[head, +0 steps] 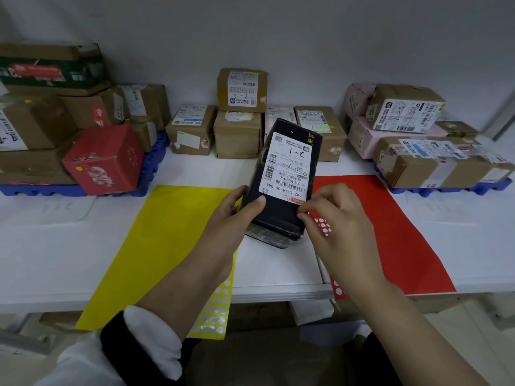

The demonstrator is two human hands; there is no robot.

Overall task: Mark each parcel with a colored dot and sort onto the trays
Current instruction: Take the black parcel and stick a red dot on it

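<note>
1. Open bench (41,246) to either side of the hands, with a yellow sheet (167,232) under the left wrist and a red sheet (390,224) beside the right.
2. Beyond the hands, brown boxes (237,132) along the wall. Blue trays far left (156,162) and far right (451,189), both loaded.
3. Forearms reaching forward, converging.
4. Left hand (237,210) gripping the black parcel (281,185) between the hands, thumb on top, label up.
5. Right hand (331,213) curled, thumb and forefinger pinching the parcel's right edge; any dot there too small to tell.
</note>
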